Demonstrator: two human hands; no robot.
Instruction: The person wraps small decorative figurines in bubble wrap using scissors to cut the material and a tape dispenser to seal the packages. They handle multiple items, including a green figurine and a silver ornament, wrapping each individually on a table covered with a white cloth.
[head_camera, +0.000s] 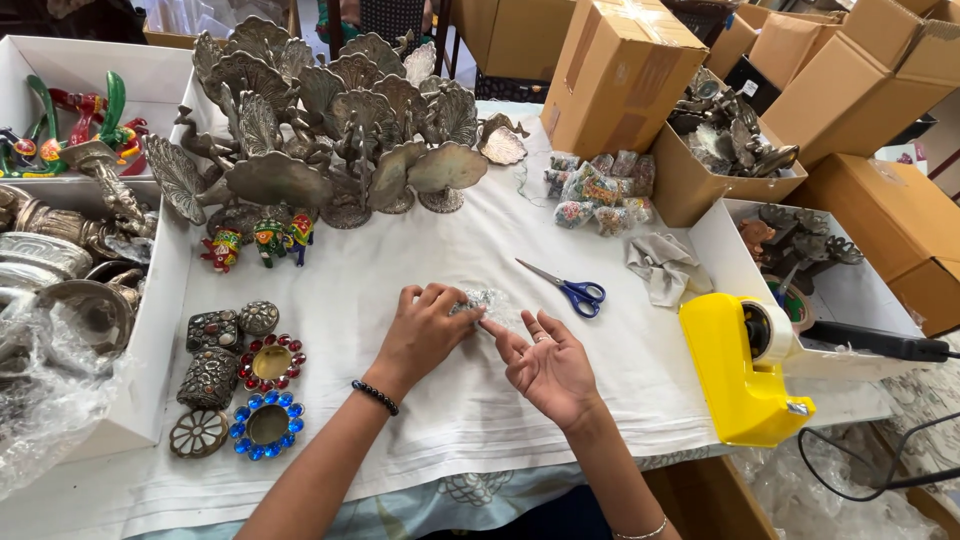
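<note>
The left hand (425, 325) grips a small bubble-wrapped piece (492, 303) mid-cloth, the right hand (552, 362) fingertips pressing its wrap down, likely the sealing step, calling for the tape dispenser (742, 372)

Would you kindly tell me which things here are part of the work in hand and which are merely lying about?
In hand:
left hand
right hand
bubble-wrapped bundle

Lying about:
scissors
yellow tape dispenser
grey cloth
metal peacocks
jewelled candle holders
cardboard boxes
</note>
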